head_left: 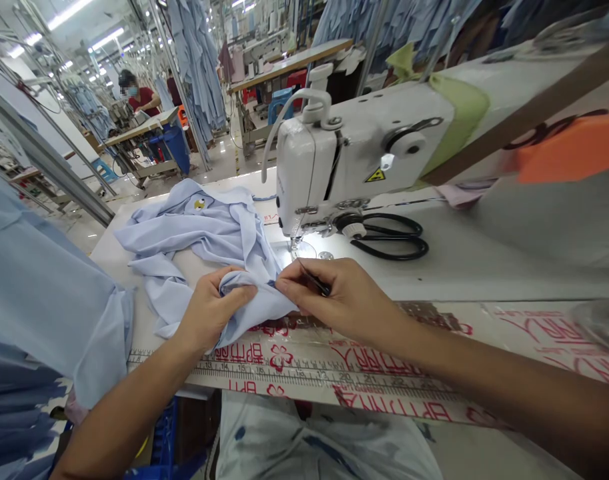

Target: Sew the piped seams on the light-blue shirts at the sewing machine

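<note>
A light blue garment (199, 230) lies bunched on the sewing table, left of the needle, with a small yellow-and-white patch on it. Its near edge is folded over and pinched between the thumb and fingers of my left hand (211, 307). My right hand (334, 290) is closed at the garment's right edge, fingertips touching the cloth. A thin dark tool (314, 277) with a black end sits in that hand; its exact kind is unclear. Just beyond the fingertips stands the white sewing machine (309, 167), its needle area lit.
Black-handled scissors (391, 237) lie under the machine arm. A printed ruler strip (304, 373) runs along the table's front edge. More light blue cloth (49, 280) hangs at the left. Farther back, a person (141, 97) sits at another table.
</note>
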Demonstrator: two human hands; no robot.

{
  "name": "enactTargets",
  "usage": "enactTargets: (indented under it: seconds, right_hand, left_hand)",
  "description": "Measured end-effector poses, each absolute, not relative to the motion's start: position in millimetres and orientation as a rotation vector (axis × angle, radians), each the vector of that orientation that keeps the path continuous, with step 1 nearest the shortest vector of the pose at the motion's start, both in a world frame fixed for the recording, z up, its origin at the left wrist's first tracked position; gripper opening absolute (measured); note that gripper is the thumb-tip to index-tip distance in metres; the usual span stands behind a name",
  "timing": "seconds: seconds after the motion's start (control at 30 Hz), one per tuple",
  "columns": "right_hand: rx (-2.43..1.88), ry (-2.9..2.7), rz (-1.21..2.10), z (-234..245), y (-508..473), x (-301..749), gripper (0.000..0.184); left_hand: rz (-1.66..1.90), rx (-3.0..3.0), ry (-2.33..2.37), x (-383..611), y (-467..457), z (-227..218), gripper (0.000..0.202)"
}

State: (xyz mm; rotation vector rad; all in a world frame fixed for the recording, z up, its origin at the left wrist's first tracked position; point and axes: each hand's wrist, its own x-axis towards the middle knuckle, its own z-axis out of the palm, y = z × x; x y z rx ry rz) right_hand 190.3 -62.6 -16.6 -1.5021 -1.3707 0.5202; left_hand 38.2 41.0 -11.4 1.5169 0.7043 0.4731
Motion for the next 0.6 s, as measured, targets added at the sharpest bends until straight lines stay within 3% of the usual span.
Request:
enactTargets:
  seconds: [0.33,0.47,0.5,0.6]
  right_hand:
    - [-1.594,-1.496,0.392,-18.0,-65.8,199.6,0.027]
    - [-2.309,-1.802,0.025,-23.2,-77.1,249.3,0.018]
    - [-2.572,-1.761,-0.084,-25.7,-78.8,266.4,0.02]
    - [-2.754,-1.664,-0.137,-33.9,-79.6,313.4,0.051]
  left_hand:
    - [0.364,1.82,0.668,42.8,36.8,-13.1,0.022]
    - [0.416,1.733,0.687,41.1,39.3,-16.5,0.024]
    - [0.432,1.717,0.693,40.8,39.9,-17.1,0.024]
    - [0.494,1.682,0.687,41.4,41.3,-18.9,0.021]
